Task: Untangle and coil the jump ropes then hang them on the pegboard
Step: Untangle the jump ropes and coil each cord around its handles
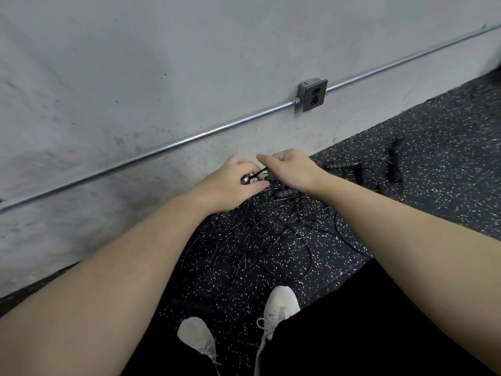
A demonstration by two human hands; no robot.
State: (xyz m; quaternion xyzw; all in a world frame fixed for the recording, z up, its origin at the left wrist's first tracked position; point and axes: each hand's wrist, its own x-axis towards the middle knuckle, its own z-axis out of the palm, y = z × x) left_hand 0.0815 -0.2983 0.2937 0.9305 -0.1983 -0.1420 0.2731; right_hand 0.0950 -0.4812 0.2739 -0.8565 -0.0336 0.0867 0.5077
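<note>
You are crouched over a tangle of jump ropes (273, 229), thin black cords that loop and cross one another on the dark speckled floor (433, 137) right at the foot of the grey wall (135, 77). Your left hand (230, 183) reaches into the far edge of the pile with its fingers curled round a handle end (245, 181) that shows a small shiny tip, and a short stretch of cord runs up from it toward your other hand. Your right hand (288, 165) sits just beside the left, knuckles up, fingers bent down and closed on that same cord, with the forefinger stretched toward the left. A ribbed black handle (284, 193) lies on the floor directly under your right wrist, touching the tangle. Farther to your right, another ribbed handle (340, 166) lies flat, and beyond it two more dark handles (394, 164) rest near each other, blurred enough that you cannot tell how they join the cords. A metal conduit (162, 147) runs along the wall above your hands to an outlet box (313, 95). Your two white shoes (279, 305) stand on the floor at the near side of the pile.
</note>
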